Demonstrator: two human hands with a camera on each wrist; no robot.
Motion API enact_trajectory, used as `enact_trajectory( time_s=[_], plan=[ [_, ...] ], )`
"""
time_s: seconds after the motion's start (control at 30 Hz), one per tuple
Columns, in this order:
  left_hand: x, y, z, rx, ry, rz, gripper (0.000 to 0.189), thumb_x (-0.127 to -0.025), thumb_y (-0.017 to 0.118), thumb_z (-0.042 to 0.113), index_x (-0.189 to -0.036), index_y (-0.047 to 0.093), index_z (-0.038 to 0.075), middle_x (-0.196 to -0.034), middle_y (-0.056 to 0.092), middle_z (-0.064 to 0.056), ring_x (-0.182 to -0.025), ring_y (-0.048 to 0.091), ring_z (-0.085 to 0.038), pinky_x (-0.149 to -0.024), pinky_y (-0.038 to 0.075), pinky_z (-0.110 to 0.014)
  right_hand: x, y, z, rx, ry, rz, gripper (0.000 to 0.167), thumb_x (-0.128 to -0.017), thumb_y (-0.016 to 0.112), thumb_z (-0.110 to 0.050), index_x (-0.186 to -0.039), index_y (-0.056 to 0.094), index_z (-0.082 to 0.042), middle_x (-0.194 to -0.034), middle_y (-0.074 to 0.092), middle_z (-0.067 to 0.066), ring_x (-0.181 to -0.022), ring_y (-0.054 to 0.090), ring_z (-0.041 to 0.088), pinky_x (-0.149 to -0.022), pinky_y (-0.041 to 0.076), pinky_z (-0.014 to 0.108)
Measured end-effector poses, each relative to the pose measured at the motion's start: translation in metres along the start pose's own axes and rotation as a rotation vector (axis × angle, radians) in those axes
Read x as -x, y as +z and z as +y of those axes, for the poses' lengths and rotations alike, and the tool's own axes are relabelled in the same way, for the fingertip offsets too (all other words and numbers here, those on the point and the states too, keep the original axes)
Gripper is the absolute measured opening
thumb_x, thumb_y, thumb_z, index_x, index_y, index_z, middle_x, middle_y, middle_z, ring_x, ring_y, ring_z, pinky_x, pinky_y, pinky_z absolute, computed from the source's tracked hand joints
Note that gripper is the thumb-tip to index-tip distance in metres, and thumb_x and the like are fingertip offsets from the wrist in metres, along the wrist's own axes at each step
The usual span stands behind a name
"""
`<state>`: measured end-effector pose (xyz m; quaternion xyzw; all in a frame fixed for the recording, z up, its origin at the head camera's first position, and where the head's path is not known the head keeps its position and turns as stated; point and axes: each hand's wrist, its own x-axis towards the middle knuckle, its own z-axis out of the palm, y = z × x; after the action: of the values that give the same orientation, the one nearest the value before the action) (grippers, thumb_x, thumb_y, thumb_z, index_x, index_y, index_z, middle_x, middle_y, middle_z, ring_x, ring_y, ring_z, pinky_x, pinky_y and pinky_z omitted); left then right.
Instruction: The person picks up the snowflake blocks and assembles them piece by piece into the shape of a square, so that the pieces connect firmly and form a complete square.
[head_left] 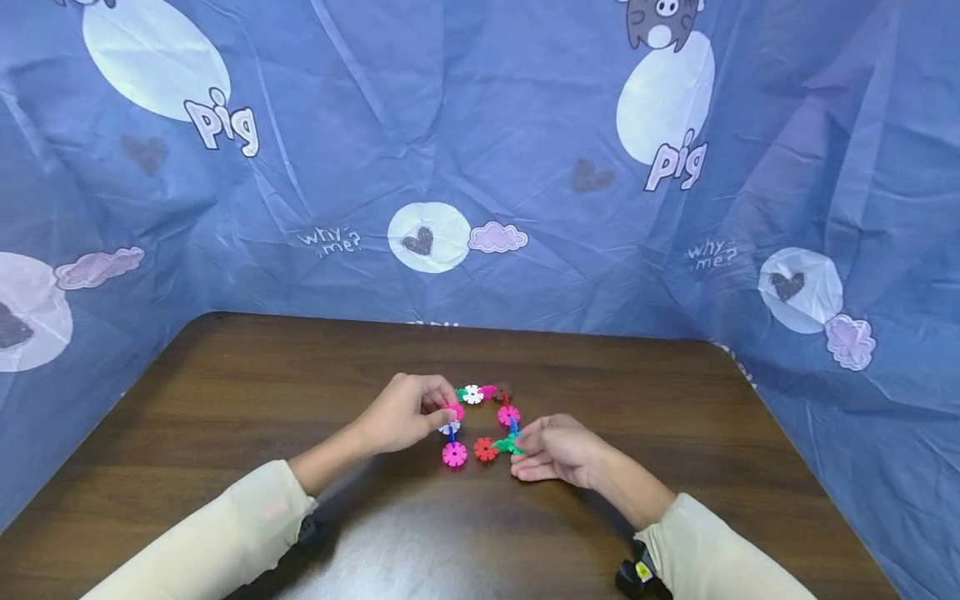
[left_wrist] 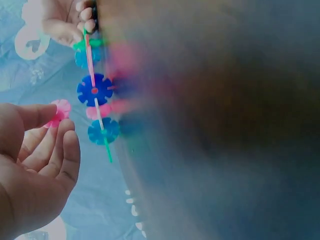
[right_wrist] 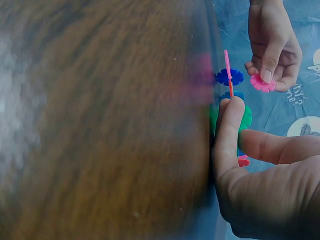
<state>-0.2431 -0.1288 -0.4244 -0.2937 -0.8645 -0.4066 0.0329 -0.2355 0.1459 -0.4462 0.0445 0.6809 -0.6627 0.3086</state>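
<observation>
Notched plastic flower discs form a chain bent into an open loop on the table, with a white disc (head_left: 472,394) at the back, a pink disc (head_left: 508,415) on the right and a red disc (head_left: 486,450) in front. My left hand (head_left: 408,412) pinches a pink disc (right_wrist: 262,84) between thumb and fingers; both wrist views show it raised off the table, apart from the blue disc (left_wrist: 95,90). My right hand (head_left: 558,450) pinches a green disc (head_left: 510,443) near the loop's front right. Another pink disc (head_left: 453,454) lies at the front left end.
The dark wooden table (head_left: 225,400) carries the chain near its middle. A blue printed cloth (head_left: 442,150) hangs behind and at both sides. Dark devices, one with a yellow mark (head_left: 643,572), sit at the wrists by the pale sleeves.
</observation>
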Motion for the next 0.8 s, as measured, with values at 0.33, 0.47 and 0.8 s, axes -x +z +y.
enact_trajectory(
  time_s=[0.33, 0.47, 0.8],
  plan=[
    [0.009, 0.01, 0.01, 0.035, -0.008, -0.075, 0.009, -0.091, 0.078, 0.007, -0.091, 0.071, 0.013, -0.083, 0.073, 0.005, -0.069, 0.065, -0.008, -0.064, 0.054, -0.025, 0.006, 0.002, -0.004, 0.343, -0.126, 0.173, 0.015, -0.098, 0.066, -0.008, -0.105, 0.056, 0.001, -0.071, 0.06, 0.011, -0.054, 0.058, 0.015, -0.05, 0.056, 0.026],
    [0.01, 0.013, 0.012, 0.038, -0.009, -0.078, 0.009, -0.09, 0.078, 0.006, -0.09, 0.071, 0.012, -0.082, 0.074, 0.003, -0.069, 0.066, -0.009, -0.066, 0.055, -0.025, 0.005, 0.003, -0.004, 0.663, -0.405, 0.245, 0.016, -0.095, 0.073, -0.013, -0.101, 0.062, -0.003, -0.075, 0.06, 0.004, -0.064, 0.057, 0.015, -0.057, 0.052, 0.028],
    [0.01, 0.017, 0.012, 0.027, -0.035, -0.101, 0.009, -0.089, 0.079, 0.005, -0.091, 0.073, 0.011, -0.081, 0.073, 0.004, -0.072, 0.068, -0.008, -0.069, 0.056, -0.024, -0.001, 0.011, -0.009, 1.217, -0.833, 0.059, 0.027, -0.09, 0.081, -0.029, -0.11, 0.073, -0.012, -0.107, 0.066, -0.005, -0.1, 0.05, 0.013, -0.085, 0.049, 0.035]
  ],
)
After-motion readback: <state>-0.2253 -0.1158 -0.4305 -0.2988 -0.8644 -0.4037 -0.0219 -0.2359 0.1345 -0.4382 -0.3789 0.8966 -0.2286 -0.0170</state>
